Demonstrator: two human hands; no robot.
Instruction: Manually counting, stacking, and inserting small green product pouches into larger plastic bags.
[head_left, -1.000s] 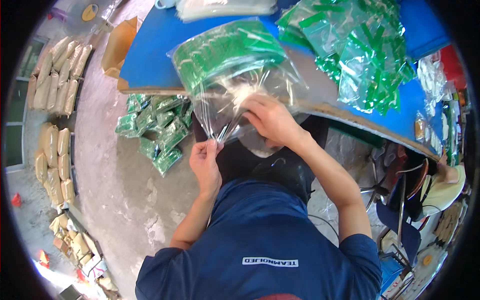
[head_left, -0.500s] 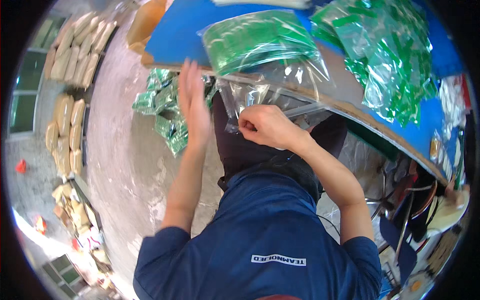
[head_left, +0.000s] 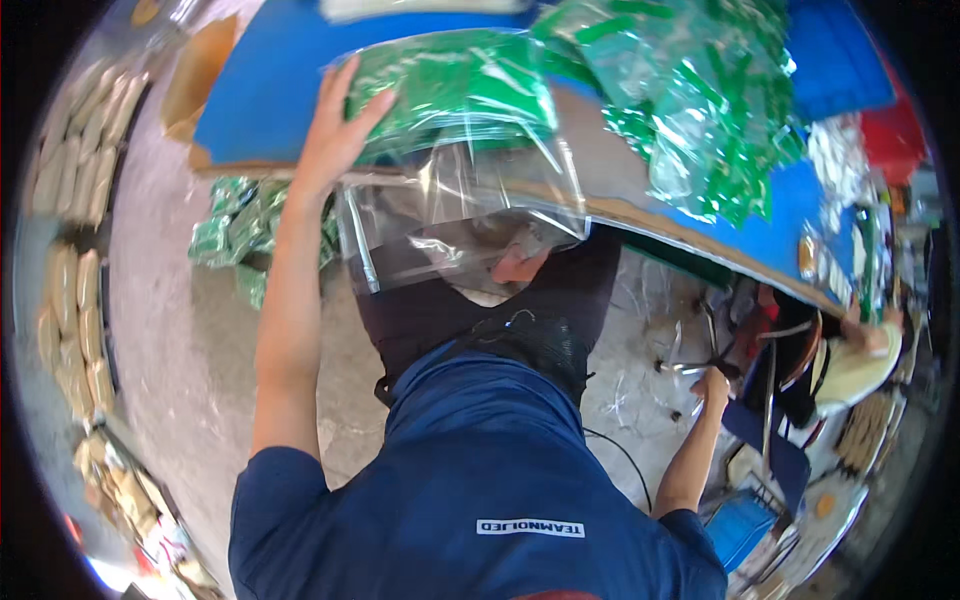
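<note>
A large clear plastic bag [head_left: 440, 205] holds a stack of flat green packets [head_left: 450, 85]. The stack lies on the blue table, and the bag's loose end drapes over the edge above my lap. My left hand [head_left: 340, 125] rests at the left side of the stack, its thumb and fingers spread apart. Away to the right, low beside a chair, is my right hand [head_left: 712, 387]. Its fingers are curled closed, and anything inside them is too small to make out.
Loose green-and-clear packets [head_left: 690, 130] are heaped on the table's right. Below its left edge lie bundled green packets [head_left: 235, 225] on the floor. Brown sacks [head_left: 75, 310] line the far left. At the right stand a chair [head_left: 770, 440] and another person's hand [head_left: 868, 335].
My right hand has left the bag's loose end and swung down to the right. My left hand has moved up against the stack. The whole view has shifted, so the table sits farther left.
</note>
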